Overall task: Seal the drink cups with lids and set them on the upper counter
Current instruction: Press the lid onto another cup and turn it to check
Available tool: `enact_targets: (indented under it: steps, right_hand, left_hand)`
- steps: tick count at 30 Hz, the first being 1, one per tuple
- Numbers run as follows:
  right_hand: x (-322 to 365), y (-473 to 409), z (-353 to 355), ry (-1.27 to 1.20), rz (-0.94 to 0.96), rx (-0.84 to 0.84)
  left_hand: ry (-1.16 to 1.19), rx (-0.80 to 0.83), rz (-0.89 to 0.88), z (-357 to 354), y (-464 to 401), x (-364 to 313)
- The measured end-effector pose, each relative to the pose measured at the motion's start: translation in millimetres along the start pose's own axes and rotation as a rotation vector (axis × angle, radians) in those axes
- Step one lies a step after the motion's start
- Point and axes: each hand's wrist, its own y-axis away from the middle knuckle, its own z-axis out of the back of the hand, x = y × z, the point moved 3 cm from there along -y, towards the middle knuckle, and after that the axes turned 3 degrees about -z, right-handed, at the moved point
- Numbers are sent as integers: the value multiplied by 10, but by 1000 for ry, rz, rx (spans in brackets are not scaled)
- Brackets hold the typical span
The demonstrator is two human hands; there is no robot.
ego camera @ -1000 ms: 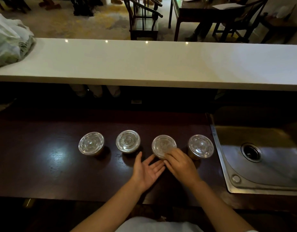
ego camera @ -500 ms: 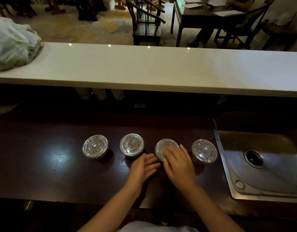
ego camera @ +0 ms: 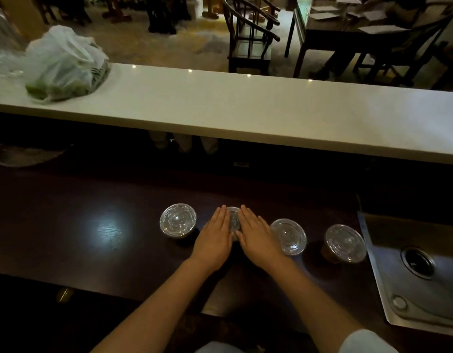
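Observation:
Several clear drink cups with domed clear lids stand in a row on the dark lower counter (ego camera: 93, 245). My left hand (ego camera: 215, 238) and my right hand (ego camera: 258, 240) lie flat, fingers straight, on either side of the lid of the second cup from the left (ego camera: 234, 221), which they mostly cover. The leftmost cup (ego camera: 177, 220) stands just left of my left hand. Another lidded cup (ego camera: 288, 236) is right of my right hand, and the rightmost cup (ego camera: 345, 243) is near the sink. The white upper counter (ego camera: 246, 108) runs across above the row.
A steel sink (ego camera: 424, 289) is set into the lower counter at the right. A white plastic bag (ego camera: 64, 67) with green contents lies on the upper counter's left end. Chairs and a table stand beyond the counter.
Both hands have left the third cup's lid and moved left onto the second cup's lid. The left hand, palm up before, now lies palm down. The view has shifted left.

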Motion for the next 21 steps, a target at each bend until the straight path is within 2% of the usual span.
enact_targets:
  steps: [6, 14, 21]
  right_hand:
    - [113, 323, -154, -47, -17, -98]
    - [204, 687, -437, -106, -92, -220]
    - [211, 669, -472, -85, -79, -236]
  left_hand:
    - [12, -46, -105, -73, 325, 58]
    - [33, -119, -122, -196, 682, 28]
    - [109, -123, -176, -167, 687, 14]
